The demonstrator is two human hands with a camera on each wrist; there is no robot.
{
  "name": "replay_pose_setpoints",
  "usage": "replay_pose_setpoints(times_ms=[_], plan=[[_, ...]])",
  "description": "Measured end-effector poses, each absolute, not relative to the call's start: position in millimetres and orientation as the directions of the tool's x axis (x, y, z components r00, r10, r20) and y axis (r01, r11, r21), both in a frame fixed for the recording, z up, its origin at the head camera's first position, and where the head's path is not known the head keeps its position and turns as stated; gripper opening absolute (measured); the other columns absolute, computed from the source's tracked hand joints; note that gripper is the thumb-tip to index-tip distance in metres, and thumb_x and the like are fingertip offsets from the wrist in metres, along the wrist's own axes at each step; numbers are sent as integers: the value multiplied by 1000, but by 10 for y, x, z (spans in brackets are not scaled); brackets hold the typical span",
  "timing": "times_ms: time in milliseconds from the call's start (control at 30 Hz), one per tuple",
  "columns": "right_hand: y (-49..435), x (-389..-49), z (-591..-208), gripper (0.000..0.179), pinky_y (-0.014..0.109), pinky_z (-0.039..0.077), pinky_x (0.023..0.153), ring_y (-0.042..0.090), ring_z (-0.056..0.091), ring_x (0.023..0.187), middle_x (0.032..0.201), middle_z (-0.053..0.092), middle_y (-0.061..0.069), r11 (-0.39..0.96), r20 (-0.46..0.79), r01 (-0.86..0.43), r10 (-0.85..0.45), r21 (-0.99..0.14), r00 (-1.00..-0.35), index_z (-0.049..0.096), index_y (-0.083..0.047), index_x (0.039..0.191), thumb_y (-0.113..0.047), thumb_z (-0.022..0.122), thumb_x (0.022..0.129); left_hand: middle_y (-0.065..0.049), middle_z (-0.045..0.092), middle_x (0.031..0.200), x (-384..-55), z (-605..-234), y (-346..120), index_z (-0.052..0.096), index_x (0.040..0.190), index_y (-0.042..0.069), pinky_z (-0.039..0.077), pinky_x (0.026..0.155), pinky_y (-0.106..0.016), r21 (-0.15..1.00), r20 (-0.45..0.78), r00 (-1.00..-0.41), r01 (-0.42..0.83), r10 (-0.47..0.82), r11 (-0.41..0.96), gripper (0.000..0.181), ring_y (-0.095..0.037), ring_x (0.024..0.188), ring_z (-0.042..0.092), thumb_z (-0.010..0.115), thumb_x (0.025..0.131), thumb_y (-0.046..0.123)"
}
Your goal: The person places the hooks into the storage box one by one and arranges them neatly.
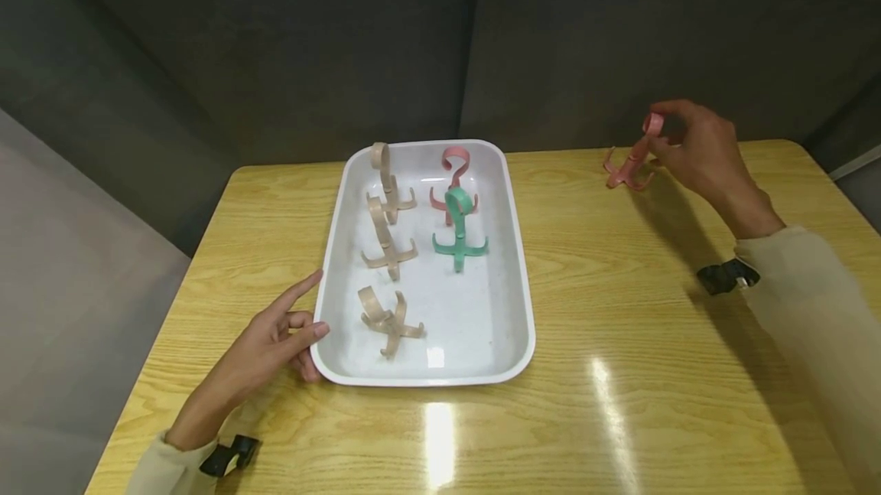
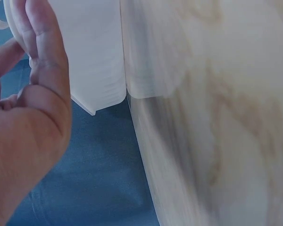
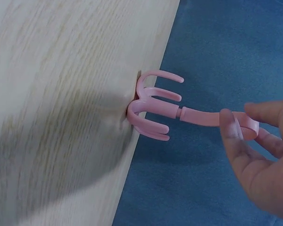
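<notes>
At the far right of the table, my right hand (image 1: pixel 705 147) pinches the curled top of a pink four-pronged hanger hook (image 1: pixel 628 167) between thumb and fingers. In the right wrist view the pink hook (image 3: pixel 160 107) stands with its pronged base close at the tabletop. My left hand (image 1: pixel 271 342) grips the near left corner of a white tray (image 1: pixel 423 382), thumb over the rim and other fingers along the outside. Inside the tray are several beige hooks (image 1: pixel 391 256), a green hook (image 1: pixel 460 246) and another pink hook (image 1: pixel 456 162) behind the green one.
The tray stands on a yellow wood-grain table (image 1: pixel 606 311), its far rim near the table's back edge. A dark grey curtain (image 1: pixel 344 51) hangs directly behind. Black straps (image 1: pixel 728 277) are worn at both wrists.
</notes>
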State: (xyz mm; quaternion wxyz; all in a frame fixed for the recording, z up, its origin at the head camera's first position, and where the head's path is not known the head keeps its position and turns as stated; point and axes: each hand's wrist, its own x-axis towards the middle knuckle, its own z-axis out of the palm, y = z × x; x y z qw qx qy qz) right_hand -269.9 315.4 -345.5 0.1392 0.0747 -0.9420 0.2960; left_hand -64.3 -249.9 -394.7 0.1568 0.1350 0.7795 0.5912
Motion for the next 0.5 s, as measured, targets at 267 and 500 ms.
replay_pose_setpoints(times_ms=[267,500], plan=[[3172,-2713,-3479,48,10,33,61,8,68,89,140,58,29,806,306,-220,-50,-550,-951,54,0,147,-15,64,103,-21,62,82,-645,-3934,-2493,13,168,8,64,57,-45,963,-90,-914,21,396,267,73,-26,58,71,56,108,6],[3167,-2703,-3483,47,11,35,65,-9,56,81,146,56,22,810,299,-200,-31,-552,-954,52,-1,149,-17,59,105,-21,62,82,-638,-3934,-2494,13,168,8,64,57,-45,964,-88,-914,23,395,266,73,-26,59,71,56,108,6]])
